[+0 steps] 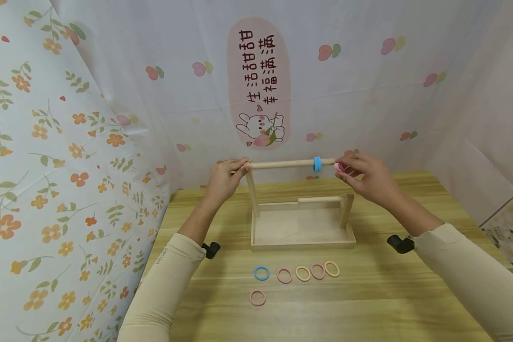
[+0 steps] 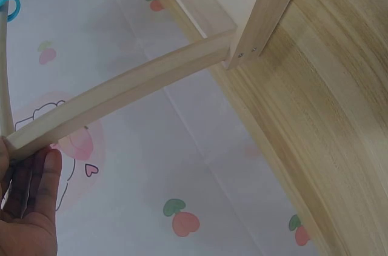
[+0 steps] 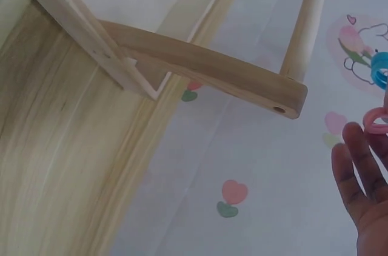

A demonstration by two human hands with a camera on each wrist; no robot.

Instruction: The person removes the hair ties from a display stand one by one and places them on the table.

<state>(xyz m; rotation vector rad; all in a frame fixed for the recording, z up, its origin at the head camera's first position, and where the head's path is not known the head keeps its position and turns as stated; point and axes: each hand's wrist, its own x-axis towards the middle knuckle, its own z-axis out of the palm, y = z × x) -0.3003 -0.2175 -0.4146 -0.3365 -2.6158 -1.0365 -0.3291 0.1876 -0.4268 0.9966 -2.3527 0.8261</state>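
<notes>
My left hand (image 1: 224, 179) grips the top of the tall post of a wooden stand (image 1: 261, 247), where the upper rod (image 1: 278, 165) begins. Two blue rings (image 1: 317, 164) hang on that rod near its free right end. At the rod's tip my right hand (image 1: 369, 178) pinches a pink ring (image 1: 338, 167) between thumb and fingers. In the right wrist view the pink ring (image 3: 374, 121) shows at the fingertips, just below the blue rings (image 3: 379, 69). A shorter post (image 1: 346, 211) on the right carries a lower rod (image 1: 320, 199) pointing left.
On the table in front of the stand lie a blue ring (image 1: 262, 273), several pink rings (image 1: 258, 298) and two yellow rings (image 1: 332, 269). Black clamp-like pieces (image 1: 401, 244) sit near both forearms. A patterned curtain (image 1: 188, 95) hangs behind the table.
</notes>
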